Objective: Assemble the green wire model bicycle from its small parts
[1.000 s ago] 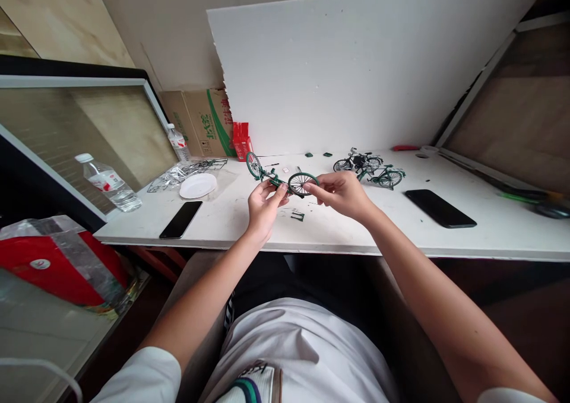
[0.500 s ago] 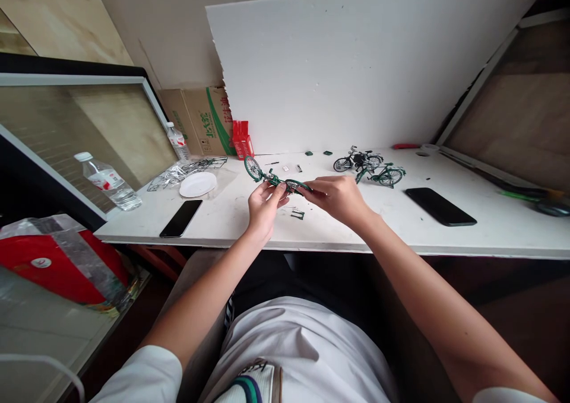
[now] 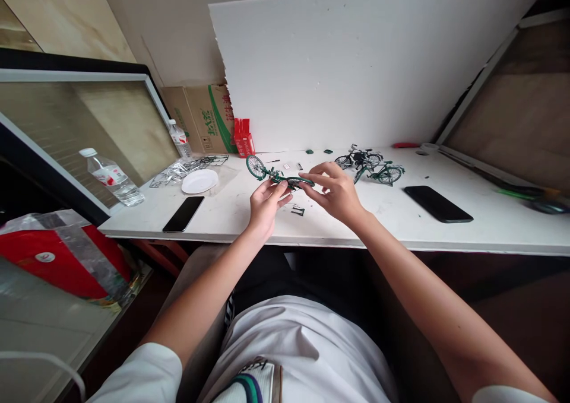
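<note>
A green model bicycle (image 3: 256,167) is held above the table, tipped on its side, one wheel raised at the left. My left hand (image 3: 266,206) pinches its frame near the middle, thumb on top. My right hand (image 3: 335,193) has thumb and fingers at the rim of the other wheel, closed on it. Part of the bicycle is hidden by my fingers. Beneath it lie small dark green parts (image 3: 297,210) on the white table (image 3: 231,216).
Behind my right hand stand a black model bicycle (image 3: 344,161) and another green one (image 3: 388,174). Phones lie at left (image 3: 183,214) and right (image 3: 439,204). A white plate (image 3: 200,181), a water bottle (image 3: 111,177) and a red box (image 3: 243,137) stand at left.
My right hand has shifted its grip on the wheel, its fingers lifted and more spread than before. The left hand keeps hold of the bicycle. The view has moved slightly.
</note>
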`<state>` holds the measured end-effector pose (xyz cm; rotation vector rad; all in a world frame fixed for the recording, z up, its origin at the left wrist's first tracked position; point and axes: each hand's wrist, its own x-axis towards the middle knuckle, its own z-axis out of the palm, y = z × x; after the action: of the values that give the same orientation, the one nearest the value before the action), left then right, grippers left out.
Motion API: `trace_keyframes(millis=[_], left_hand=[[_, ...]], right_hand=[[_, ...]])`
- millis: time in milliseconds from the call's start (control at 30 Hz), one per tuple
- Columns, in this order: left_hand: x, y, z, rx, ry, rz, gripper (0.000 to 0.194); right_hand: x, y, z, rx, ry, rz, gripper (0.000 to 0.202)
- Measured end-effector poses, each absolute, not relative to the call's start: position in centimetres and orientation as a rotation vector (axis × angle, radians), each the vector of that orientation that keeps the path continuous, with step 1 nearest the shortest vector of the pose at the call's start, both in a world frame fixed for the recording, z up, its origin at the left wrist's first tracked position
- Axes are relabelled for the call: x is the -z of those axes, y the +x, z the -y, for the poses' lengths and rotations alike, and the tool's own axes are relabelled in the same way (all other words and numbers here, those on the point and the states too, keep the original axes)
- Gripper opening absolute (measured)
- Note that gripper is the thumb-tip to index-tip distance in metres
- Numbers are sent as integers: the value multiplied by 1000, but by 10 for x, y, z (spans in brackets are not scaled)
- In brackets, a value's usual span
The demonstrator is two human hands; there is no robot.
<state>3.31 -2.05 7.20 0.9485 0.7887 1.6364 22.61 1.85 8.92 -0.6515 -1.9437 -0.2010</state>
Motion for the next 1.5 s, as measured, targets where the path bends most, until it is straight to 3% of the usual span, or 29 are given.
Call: trace_keyframes(millis=[600,967,1500], left_hand=[[-70,41,32,-1751,1034,-788,52],[-65,42,32,-1772,1002,-764,49],[-66,41,32,-1702,970,-770,46]], right_hand=[[-83,218,-5,-237,-606,1999,35],[-71,214,-11,-124,-594,1959,33],[-72,214,-9,-228,-629,1950,33]])
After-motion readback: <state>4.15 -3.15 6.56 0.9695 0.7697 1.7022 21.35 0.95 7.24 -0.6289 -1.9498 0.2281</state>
